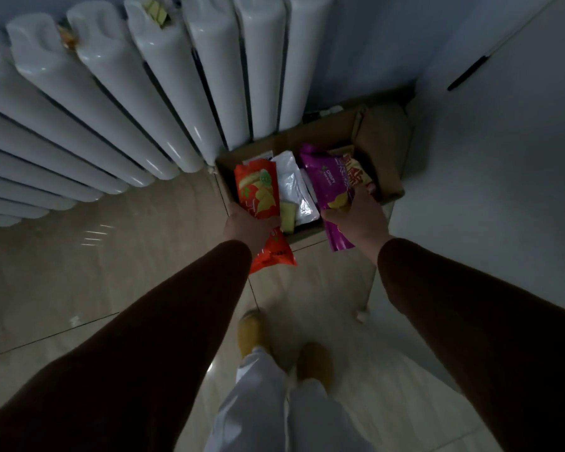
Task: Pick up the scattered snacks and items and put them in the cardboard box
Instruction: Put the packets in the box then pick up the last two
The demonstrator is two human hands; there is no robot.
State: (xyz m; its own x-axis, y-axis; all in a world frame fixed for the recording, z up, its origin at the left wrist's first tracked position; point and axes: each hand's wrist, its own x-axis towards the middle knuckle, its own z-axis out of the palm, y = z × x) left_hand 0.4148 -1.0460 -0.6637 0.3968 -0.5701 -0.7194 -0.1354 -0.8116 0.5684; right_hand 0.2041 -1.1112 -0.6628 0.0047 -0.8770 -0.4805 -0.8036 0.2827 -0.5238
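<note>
An open cardboard box (320, 132) stands on the floor in the corner below the radiator. My left hand (247, 225) grips a red chip bag (258, 187) by its middle, holding it over the box's near left edge. My right hand (361, 216) grips a purple chip bag (328, 181) over the box's right half; a red and yellow packet (359, 174) lies against that hand, and whether the hand holds it too is unclear. Inside the box lie a silver-white pouch (294, 187) and a pale green packet (287, 216).
A white column radiator (144, 102) fills the upper left, with two small wrappers (157, 9) tucked in its top. A white cabinet (503, 158) stands to the right of the box. The floor is glossy beige tile (111, 256). My feet in yellow slippers (253, 331) are below.
</note>
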